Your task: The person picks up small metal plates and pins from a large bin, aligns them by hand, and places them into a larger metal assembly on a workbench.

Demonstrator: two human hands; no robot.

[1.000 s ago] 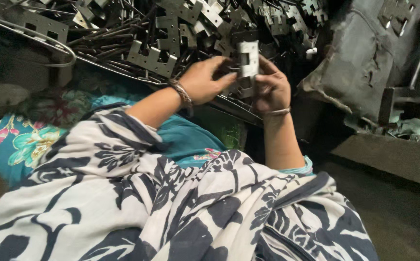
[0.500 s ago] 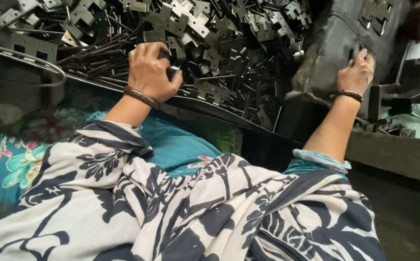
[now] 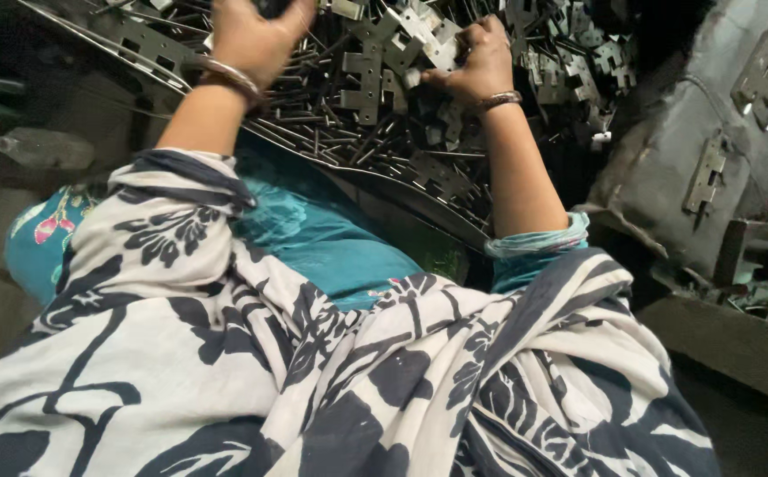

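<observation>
A heap of grey metal hinge plates point(image 3: 368, 75) and thin dark pins point(image 3: 313, 115) fills a wide metal tray point(image 3: 419, 208) in front of me. My left hand point(image 3: 256, 35), with a bangle at the wrist, rests on the heap at the top edge of the view. Its fingers curl over something dark and are partly cut off. My right hand point(image 3: 483, 57), also with a bangle, sits on the heap to the right, its fingers closed around a pale metal plate point(image 3: 432, 51). A black and white patterned cloth point(image 3: 340, 371) over my lap covers the lower view.
A grey sack point(image 3: 666, 150) stands at the right with a few hinge plates point(image 3: 706, 172) lying on it. A plastic bottle point(image 3: 44, 146) lies on the floor at the left. A dark ledge point(image 3: 737, 340) runs along the lower right.
One second ago both hands held one plate together. The right hand then reached to the grey sack at the right and has come back onto the heap. The left hand stays on the pile.
</observation>
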